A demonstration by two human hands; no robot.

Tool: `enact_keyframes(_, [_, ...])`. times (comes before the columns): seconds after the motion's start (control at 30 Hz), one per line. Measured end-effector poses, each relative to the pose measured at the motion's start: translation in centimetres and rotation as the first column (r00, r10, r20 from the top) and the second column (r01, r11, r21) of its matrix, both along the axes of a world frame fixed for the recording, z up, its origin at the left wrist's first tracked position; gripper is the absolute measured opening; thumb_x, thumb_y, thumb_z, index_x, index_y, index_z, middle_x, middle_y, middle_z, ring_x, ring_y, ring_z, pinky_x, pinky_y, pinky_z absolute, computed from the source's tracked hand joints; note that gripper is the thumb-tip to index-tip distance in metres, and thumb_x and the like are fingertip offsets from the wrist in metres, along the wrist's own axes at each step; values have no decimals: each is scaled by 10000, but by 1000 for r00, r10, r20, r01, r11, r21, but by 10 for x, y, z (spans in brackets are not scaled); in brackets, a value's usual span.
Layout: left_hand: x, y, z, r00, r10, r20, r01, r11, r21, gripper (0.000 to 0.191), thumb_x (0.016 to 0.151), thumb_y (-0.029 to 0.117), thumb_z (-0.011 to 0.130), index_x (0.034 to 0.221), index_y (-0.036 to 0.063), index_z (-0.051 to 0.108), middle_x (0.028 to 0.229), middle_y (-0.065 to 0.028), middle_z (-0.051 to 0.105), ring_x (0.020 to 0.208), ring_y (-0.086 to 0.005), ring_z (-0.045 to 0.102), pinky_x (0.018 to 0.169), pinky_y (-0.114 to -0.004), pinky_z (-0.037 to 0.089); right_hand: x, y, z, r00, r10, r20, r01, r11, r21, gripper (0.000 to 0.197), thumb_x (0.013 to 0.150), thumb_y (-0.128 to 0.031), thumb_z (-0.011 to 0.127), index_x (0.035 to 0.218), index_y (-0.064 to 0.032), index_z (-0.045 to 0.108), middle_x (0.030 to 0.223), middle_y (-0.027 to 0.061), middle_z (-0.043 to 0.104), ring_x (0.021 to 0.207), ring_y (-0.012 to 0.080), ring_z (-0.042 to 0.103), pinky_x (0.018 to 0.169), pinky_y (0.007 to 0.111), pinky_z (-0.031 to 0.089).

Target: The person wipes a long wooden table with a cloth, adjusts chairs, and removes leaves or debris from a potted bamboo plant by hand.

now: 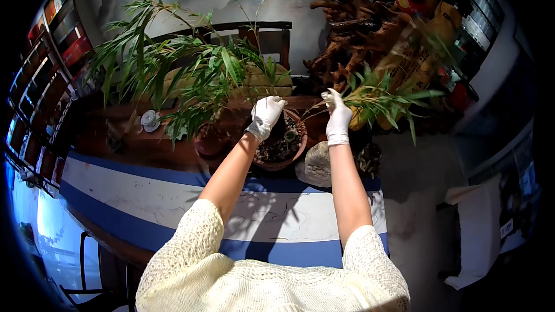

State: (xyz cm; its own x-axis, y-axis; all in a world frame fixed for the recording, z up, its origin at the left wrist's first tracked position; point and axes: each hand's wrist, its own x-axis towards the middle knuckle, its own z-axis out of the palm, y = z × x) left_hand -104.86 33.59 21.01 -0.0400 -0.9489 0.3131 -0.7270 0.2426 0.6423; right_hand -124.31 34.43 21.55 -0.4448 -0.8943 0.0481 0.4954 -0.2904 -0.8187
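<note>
A white glove covers my left hand (267, 115), its fingers closed over the far rim of a round plant pot (302, 145); whether a stem is in them cannot be made out. My right hand (339, 115), also gloved, grips a bunch of leafy bamboo cuttings (377, 99) to the right of the pot. Leaves fan out rightward from the fist, and thin stems point back left. Pebbly soil and a small green plant (289, 136) show inside the pot. Leafy bamboo branches (190, 65) spread left and above my left hand.
A pale rock (315, 164) sits right of the pot. On the wooden table (151, 147) lies a blue and white runner (130, 182). A lidded white cup (150, 120) stands at left. Beyond are a dark chair (285, 47) and a gnarled root carving (347, 30).
</note>
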Motion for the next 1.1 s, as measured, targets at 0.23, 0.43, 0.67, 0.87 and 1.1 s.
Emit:
enact_keyframes(0.23, [-2, -11, -7, 994, -84, 67, 92, 988, -124, 310, 799, 359, 531, 922, 100, 647, 855, -100, 647, 791, -276, 612, 686, -387, 473, 5, -16, -52, 110, -533, -839, -81, 836, -542, 324, 793, -291, 578, 969, -21, 612, 874, 135, 618, 825, 288, 565, 813, 430, 419])
enact_keyframes(0.43, [3, 21, -15, 593, -657, -466, 447, 750, -488, 204, 902, 179, 420, 969, 64, 574, 891, -46, 608, 621, -163, 545, 559, -302, 463, 21, 9, 10, -7, 70, -998, -237, 969, 70, 253, 765, -195, 586, 945, -17, 584, 830, 144, 611, 768, 283, 569, 701, 402, 448])
enact_keyframes(0.67, [2, 42, -6, 846, -404, -348, 312, 904, -291, 207, 849, 207, 561, 884, 12, 621, 791, -106, 635, 721, -205, 595, 627, -317, 464, -4, 21, 6, 351, 410, -842, -243, 908, 341, 483, 812, -43, 498, 1272, 28, 371, 1231, 128, 489, 1117, 196, 463, 928, 257, 354])
enact_keyframes(0.87, [57, 79, -23, 793, -230, -564, 81, 957, -277, 173, 837, 168, 580, 880, 12, 642, 765, -76, 666, 672, -175, 616, 601, -272, 458, -10, 73, -49, 711, 332, -620, -190, 940, 285, 358, 852, -109, 527, 1165, 64, 498, 1135, 161, 570, 1043, 196, 541, 892, 269, 401])
enact_keyframes(1.1, [96, 267, -14, 609, 124, -783, 171, 944, 282, 208, 816, 170, 536, 823, 2, 659, 598, -30, 588, 506, -89, 498, 480, -228, 393, -7, 227, -80, 679, 446, -583, -317, 895, 315, 232, 869, -127, 503, 1015, 22, 602, 984, 67, 625, 865, 98, 566, 778, 223, 433])
